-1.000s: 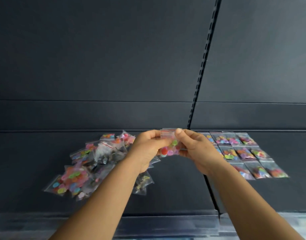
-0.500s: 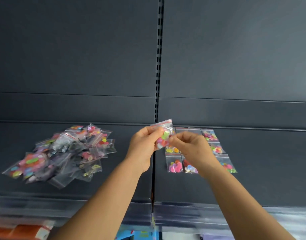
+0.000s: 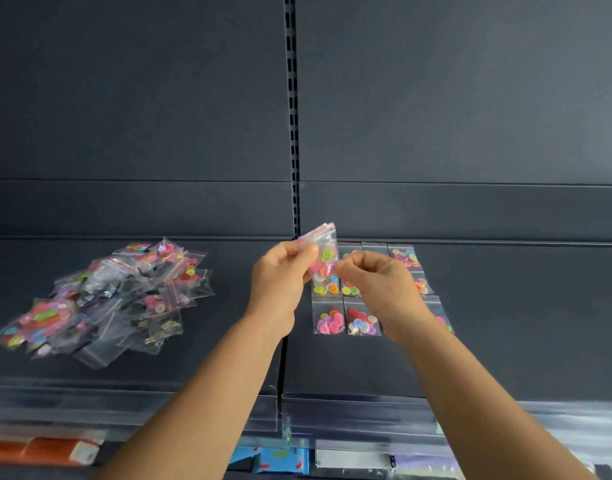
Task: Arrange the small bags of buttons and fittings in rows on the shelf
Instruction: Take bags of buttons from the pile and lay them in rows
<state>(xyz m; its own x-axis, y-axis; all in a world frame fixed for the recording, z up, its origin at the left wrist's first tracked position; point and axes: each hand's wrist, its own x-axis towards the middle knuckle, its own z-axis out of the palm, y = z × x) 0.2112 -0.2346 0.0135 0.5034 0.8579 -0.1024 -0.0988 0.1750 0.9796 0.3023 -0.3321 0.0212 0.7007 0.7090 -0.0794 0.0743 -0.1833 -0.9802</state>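
Both hands meet at frame centre: left hand (image 3: 280, 278) pinches the top edge of a small clear bag of coloured buttons (image 3: 323, 259), right hand (image 3: 377, 282) pinches its lower side, the bag held above the dark shelf (image 3: 505, 323). Just behind and below the hands, sorted bags (image 3: 346, 317) lie flat in rows, partly hidden by the right hand. Left of centre lies a loose heap of unsorted bags (image 3: 107, 299)
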